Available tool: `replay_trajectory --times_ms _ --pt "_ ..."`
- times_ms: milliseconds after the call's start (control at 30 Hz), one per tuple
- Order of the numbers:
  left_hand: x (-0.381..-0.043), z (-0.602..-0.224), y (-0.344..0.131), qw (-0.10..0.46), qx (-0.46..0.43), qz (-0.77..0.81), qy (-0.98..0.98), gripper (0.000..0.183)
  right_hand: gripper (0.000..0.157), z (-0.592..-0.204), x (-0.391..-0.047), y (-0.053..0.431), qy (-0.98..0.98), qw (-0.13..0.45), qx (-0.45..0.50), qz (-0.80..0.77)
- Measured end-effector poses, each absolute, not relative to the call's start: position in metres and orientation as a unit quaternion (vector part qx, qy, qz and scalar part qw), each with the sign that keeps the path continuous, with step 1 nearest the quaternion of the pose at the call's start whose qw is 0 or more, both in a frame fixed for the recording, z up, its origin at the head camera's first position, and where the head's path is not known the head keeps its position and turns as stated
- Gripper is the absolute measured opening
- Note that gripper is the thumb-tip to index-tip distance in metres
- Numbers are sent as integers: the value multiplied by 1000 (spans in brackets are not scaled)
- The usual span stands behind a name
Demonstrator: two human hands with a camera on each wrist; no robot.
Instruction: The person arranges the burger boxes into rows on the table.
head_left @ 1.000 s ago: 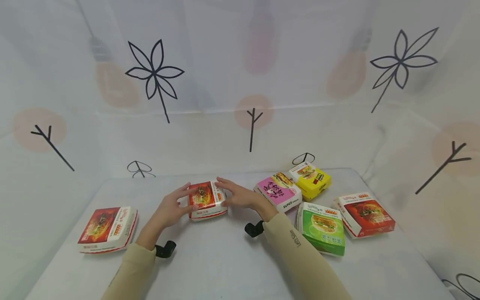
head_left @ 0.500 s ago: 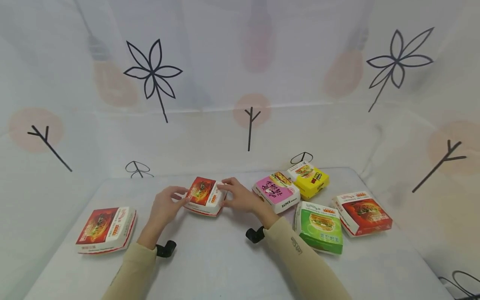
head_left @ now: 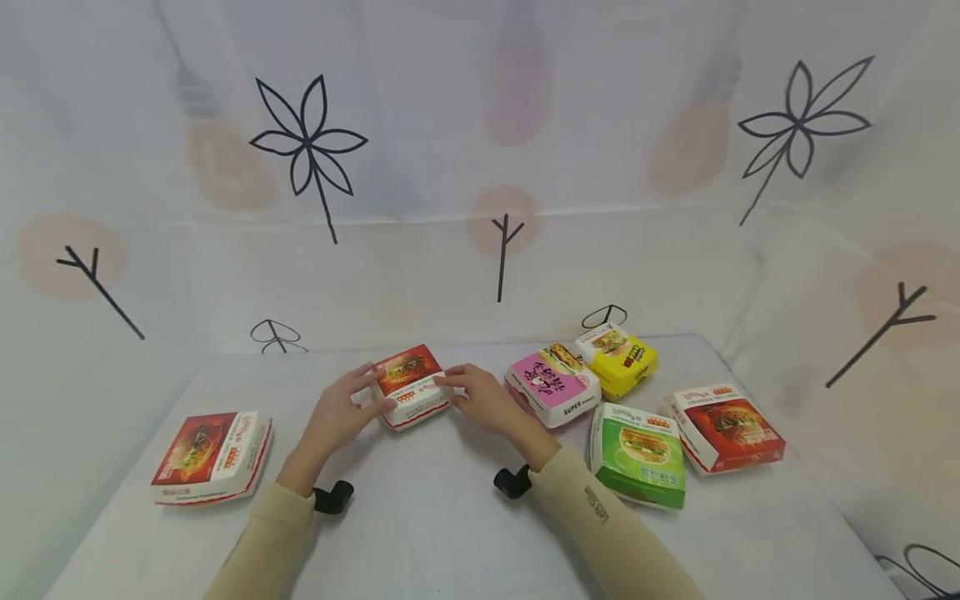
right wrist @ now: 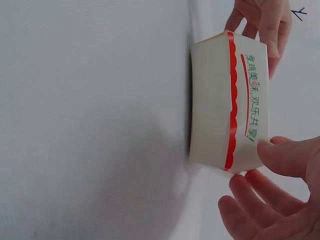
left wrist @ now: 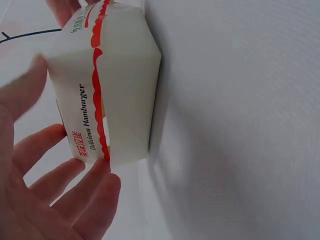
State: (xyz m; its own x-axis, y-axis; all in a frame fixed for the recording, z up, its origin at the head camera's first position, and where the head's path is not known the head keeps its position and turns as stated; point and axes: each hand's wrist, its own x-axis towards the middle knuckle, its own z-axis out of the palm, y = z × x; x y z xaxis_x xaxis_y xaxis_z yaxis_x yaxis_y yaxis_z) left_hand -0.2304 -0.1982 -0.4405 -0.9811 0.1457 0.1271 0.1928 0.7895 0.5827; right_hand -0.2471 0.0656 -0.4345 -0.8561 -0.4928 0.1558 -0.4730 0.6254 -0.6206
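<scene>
A red-and-white hamburger box lies on the table between both hands, its burger picture facing up and turned toward the far side. My left hand holds its left corner; in the left wrist view the fingertips touch one side, with the thumb near the top edge. At the right corner, my right hand pinches the box, the thumb on its upper edge and the fingers around the side. The white side wall with its wavy red stripe shows in the right wrist view.
Another red-and-white hamburger box lies at the left. To the right are a pink box, a yellow box touching or close behind it, a green box and a red box. A patterned cloth hangs behind the table.
The held box has turned between the hands: its red part moved from the left to the far side and its white strip now faces nearer. The other boxes stay put.
</scene>
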Motion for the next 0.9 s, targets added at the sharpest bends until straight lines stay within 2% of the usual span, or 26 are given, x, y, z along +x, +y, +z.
replay_trajectory --times_ms 133,267,433,633,900 --pt "-231 -442 -198 1 -105 -326 -939 88 36 -437 -242 64 895 2 -253 -367" --pt "-231 -446 -196 -3 -120 -345 -931 90 32 -444 -240 59 880 -18 -210 -425" --pt "-230 -448 -196 17 -129 -343 -930 85 34 -452 -240 52 867 -39 -164 -469" --pt "-231 -450 -197 42 -110 -345 -931 72 34 -457 -241 45 867 -67 -156 -469" --pt "-243 -458 -194 2 -57 -398 -916 64 33 -460 -249 40 871 -83 -149 -461"
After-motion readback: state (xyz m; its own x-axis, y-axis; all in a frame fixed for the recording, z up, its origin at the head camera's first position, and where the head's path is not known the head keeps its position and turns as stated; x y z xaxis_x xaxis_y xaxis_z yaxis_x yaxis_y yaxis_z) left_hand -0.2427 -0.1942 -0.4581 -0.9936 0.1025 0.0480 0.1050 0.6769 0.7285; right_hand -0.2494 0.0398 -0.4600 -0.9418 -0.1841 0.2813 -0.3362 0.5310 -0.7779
